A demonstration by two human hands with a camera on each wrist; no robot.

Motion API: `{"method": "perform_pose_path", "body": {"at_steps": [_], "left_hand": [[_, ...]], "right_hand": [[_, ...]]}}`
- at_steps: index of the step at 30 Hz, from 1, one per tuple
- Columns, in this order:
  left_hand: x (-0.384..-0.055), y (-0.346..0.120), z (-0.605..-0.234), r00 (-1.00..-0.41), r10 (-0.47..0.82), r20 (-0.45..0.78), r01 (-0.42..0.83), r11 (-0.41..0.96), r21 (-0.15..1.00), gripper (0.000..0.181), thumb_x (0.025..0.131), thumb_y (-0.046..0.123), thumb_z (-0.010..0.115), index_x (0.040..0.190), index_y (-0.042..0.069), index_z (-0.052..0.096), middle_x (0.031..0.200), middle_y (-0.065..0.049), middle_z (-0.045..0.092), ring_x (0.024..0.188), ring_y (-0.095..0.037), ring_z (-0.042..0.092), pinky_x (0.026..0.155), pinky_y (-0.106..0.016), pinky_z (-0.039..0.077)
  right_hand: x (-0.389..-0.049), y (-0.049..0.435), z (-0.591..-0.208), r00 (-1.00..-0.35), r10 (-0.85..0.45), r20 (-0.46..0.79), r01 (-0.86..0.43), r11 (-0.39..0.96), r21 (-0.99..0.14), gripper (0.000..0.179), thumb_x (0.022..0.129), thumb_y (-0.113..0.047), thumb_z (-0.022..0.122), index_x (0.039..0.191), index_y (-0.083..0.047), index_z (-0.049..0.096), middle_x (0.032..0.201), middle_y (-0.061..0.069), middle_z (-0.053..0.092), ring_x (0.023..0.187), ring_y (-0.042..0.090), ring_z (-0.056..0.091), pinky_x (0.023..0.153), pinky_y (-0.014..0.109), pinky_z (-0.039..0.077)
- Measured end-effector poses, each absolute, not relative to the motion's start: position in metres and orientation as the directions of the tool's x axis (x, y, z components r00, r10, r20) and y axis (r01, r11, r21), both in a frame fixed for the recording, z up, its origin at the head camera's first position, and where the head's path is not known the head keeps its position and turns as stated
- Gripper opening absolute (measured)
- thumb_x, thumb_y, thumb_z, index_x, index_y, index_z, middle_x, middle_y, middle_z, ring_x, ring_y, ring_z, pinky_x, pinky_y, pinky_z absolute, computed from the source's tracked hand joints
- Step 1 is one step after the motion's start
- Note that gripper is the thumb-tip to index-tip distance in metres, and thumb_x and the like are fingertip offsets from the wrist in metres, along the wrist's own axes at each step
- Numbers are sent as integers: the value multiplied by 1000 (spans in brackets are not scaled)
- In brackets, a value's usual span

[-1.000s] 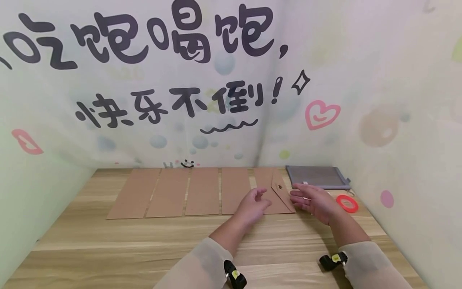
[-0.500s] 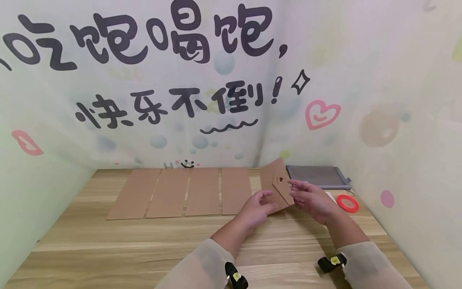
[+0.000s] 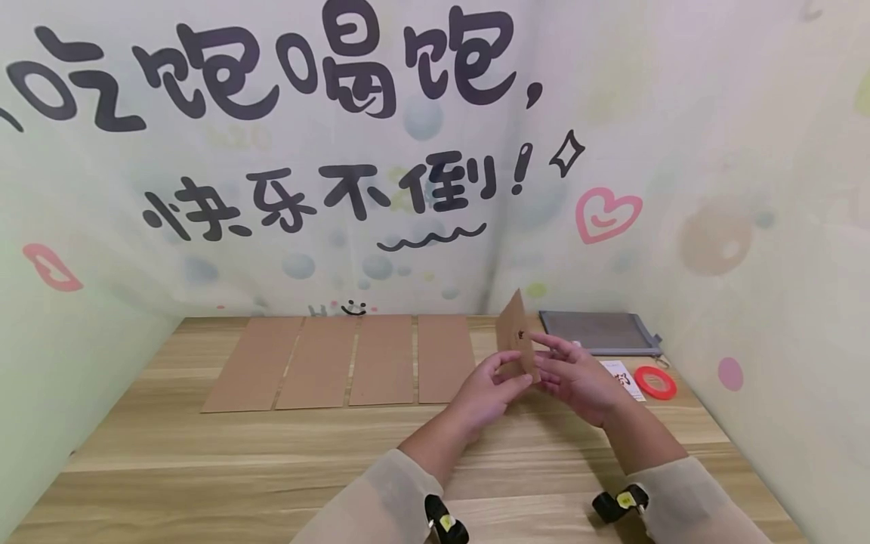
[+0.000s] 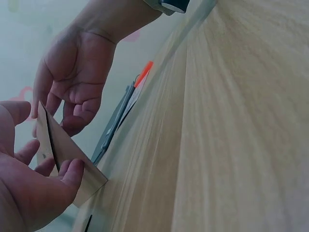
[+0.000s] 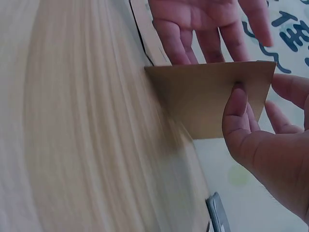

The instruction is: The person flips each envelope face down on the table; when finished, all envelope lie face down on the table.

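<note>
A brown kraft envelope (image 3: 510, 329) with a triangular flap and a small dark print stands on edge between both hands, its flap side facing left. My right hand (image 3: 581, 384) holds it from the right, its thumb (image 5: 236, 101) on the plain back and fingers around the edge. From the other side the fingers of my left hand (image 3: 484, 393) touch the flap face; its thumb stands apart in the right wrist view. One corner of the envelope (image 4: 84, 179) comes close to the tabletop in the left wrist view. Several like brown envelopes (image 3: 382, 359) lie flat in a row to the left.
At the back right lies a grey mesh zip pouch (image 3: 591, 332). Before it are a white printed card (image 3: 621, 380) and a red ring (image 3: 655, 384). A printed cloth (image 3: 299, 279) hangs behind the wooden table (image 3: 272, 468).
The rightmost envelope, flat on the table a second ago, has been raised and turned upright. My right hand moved left with it, uncovering the white card.
</note>
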State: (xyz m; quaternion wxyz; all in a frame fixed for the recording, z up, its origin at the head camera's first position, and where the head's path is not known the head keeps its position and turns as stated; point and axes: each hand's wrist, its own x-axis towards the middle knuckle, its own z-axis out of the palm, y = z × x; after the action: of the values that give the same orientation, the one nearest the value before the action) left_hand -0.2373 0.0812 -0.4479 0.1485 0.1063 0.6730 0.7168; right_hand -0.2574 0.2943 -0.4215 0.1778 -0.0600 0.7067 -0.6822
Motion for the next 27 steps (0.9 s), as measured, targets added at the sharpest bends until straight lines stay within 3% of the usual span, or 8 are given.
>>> {"method": "perform_pose_path", "body": {"at_steps": [4,10,16,19,27], "left_hand": [[-236,83,-445,-940,340,-38,-51,-28,998,49,100,36,75,146,24,62,141,-12,67,118,-16,68,99,-42,59],[-234,82,-441,-942,333,-45,-70,-64,995,58,100,33,76,153,23,56,156,-10,56,132,-21,64,105,-48,59],[-237,80,-440,-948,313,-57,-98,-119,988,60,97,30,77,153,24,56,155,-7,57,135,-22,63,102,-41,59],[-238,81,-440,-955,291,-53,-103,-159,982,57,96,25,76,150,23,58,158,-3,56,133,-19,64,102,-39,60],[-244,81,-442,-974,226,-34,-83,-216,973,57,92,10,68,147,15,60,156,-4,59,114,-16,71,101,-40,61]], "right_hand": [[-255,290,-421,-924,-349,-156,147,52,-988,65,109,-23,62,167,-15,34,150,9,54,125,18,68,103,29,59],[-253,284,-422,-910,-392,-137,138,25,-990,66,109,-20,62,167,-13,33,151,11,51,125,16,68,103,28,60],[-252,280,-426,-894,-429,-131,123,47,-991,67,109,-21,61,168,-11,31,165,26,37,124,11,68,105,29,59],[-252,280,-429,-888,-427,-171,141,101,-985,66,108,-21,64,167,-12,35,169,26,34,124,11,67,105,30,59],[-256,286,-438,-864,-445,-236,185,155,-970,71,110,-25,61,168,-2,28,148,7,65,129,14,66,107,36,59]]}}
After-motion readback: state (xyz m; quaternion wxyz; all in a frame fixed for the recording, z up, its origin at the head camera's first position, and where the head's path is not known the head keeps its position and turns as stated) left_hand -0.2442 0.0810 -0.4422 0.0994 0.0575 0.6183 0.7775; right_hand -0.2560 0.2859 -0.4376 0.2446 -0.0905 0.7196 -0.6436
